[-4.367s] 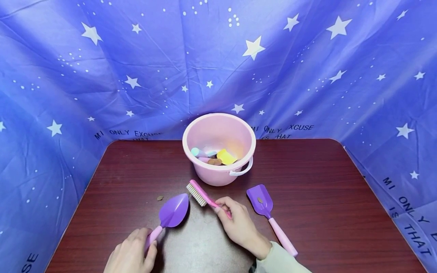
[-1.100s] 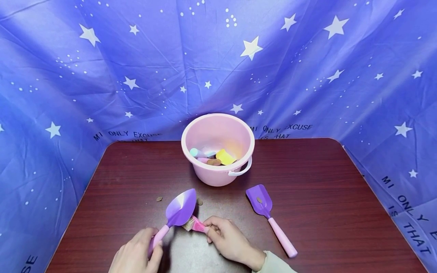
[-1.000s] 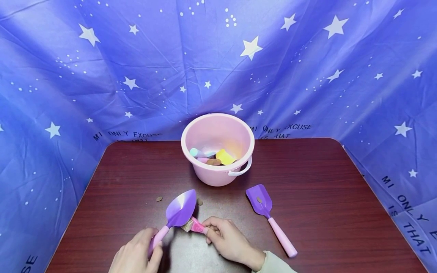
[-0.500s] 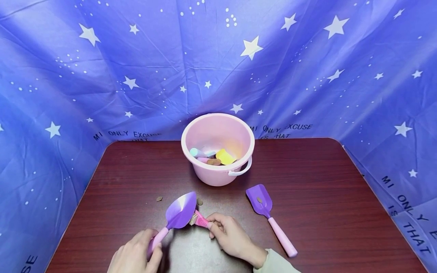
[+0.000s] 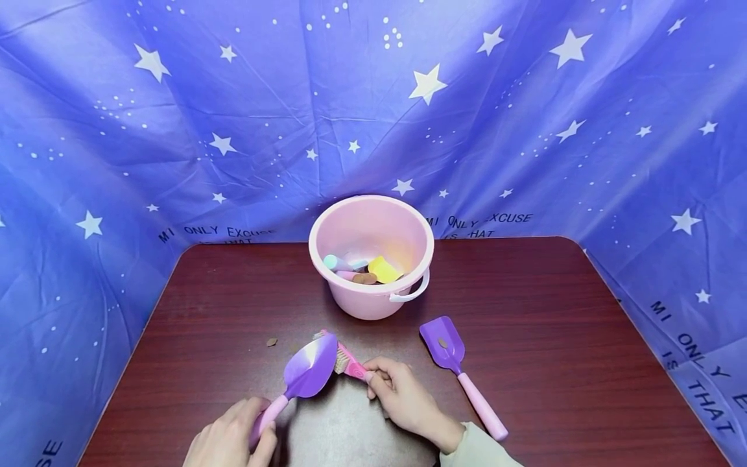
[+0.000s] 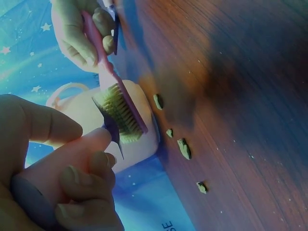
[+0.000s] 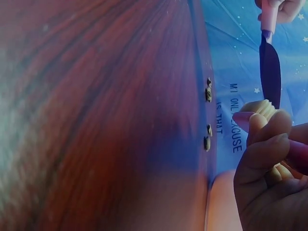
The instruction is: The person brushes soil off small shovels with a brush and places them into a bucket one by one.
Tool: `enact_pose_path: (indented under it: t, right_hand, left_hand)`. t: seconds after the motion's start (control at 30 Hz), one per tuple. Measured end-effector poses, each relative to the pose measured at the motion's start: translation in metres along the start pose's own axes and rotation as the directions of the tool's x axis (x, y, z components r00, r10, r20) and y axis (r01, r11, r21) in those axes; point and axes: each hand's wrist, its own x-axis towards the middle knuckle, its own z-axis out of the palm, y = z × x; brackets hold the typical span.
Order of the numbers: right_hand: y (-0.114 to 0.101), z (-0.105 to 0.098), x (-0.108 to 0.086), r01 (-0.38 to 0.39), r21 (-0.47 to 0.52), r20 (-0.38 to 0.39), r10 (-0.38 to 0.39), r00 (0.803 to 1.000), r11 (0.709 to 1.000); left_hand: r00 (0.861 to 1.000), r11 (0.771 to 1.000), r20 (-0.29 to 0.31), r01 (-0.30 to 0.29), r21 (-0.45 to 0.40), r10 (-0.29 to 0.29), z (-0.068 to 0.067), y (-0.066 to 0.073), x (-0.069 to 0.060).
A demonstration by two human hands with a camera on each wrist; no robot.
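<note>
My left hand grips the pink handle of a purple toy trowel, its blade raised with the underside hard to see. A pink brush with cream bristles is held at its handle by my right hand. Its bristles stand against or just behind the blade's right edge; contact cannot be told in the head view. In the left wrist view the bristles overlap the thin blade. Several small brown pieces, one a brown chip, lie on the table below both tools.
A pink bucket with a white handle stands beyond my hands, holding a yellow piece and other toys. To the right lies a purple square-bladed shovel with a brown chip on it. A starry blue cloth hangs behind the dark wooden table.
The brush has moved away from me and slightly right, from below the trowel blade to beside and behind its edge. The trowel has dipped slightly. A brown chip near its tip is now hidden.
</note>
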Motion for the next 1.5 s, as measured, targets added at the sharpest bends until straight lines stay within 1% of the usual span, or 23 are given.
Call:
enact_pose_path:
  t: [0.2, 0.33, 0.4, 0.57, 0.73, 0.87, 1.0, 1.23, 1.33, 1.5]
  right_hand:
    - [-0.002, -0.009, -0.002, 0.0, -0.035, -0.035, -0.002, 0.999, 0.999]
    - [-0.002, -0.016, -0.004, 0.003, -0.061, -0.051, -0.006, 0.999, 0.998]
    - [0.002, -0.019, -0.005, 0.0, -0.073, -0.063, -0.004, 0.998, 0.997]
    - [0.023, -0.027, -0.005, -0.003, -0.104, -0.095, -0.007, 0.995, 0.995]
    - [0.034, -0.035, -0.007, 0.008, -0.131, -0.112, -0.023, 0.993, 0.991]
    - [0.034, -0.037, -0.01, 0.006, -0.169, -0.125, -0.027, 0.992, 0.986]
    - [0.032, -0.039, -0.013, -0.009, -0.181, -0.13, -0.015, 0.991, 0.984]
    - [0.031, -0.041, -0.016, 0.008, -0.159, -0.126, -0.029, 0.992, 0.987]
    - [0.031, -0.043, -0.018, 0.013, -0.163, -0.124, -0.034, 0.992, 0.986]
    - [0.031, -0.048, -0.023, 0.018, -0.204, -0.134, -0.047, 0.99, 0.979]
  left_hand:
    - [1.0, 1.0, 0.007, 0.005, -0.006, -0.005, 0.0, -0.001, 0.0]
    - [1.0, 1.0, 0.018, 0.02, 0.004, -0.02, 0.0, -0.002, -0.001]
    - [0.999, 1.0, 0.023, 0.028, 0.01, -0.028, 0.0, -0.003, -0.001]
    - [0.999, 0.999, 0.036, 0.037, 0.022, -0.038, 0.001, -0.004, -0.002]
    - [0.999, 0.999, 0.039, 0.025, 0.02, -0.025, 0.001, -0.006, 0.0]
    - [1.0, 1.0, 0.018, 0.008, 0.012, -0.009, 0.0, -0.009, 0.003]
    - [1.0, 1.0, 0.009, 0.006, 0.004, -0.007, -0.002, -0.012, 0.006]
    - [0.999, 0.999, 0.0, 0.034, -0.006, -0.034, -0.006, -0.017, 0.009]
    - [0.999, 0.999, -0.007, 0.041, -0.012, -0.041, -0.009, -0.018, 0.011]
    - [0.998, 0.999, -0.05, 0.035, -0.032, -0.036, -0.014, -0.018, 0.018]
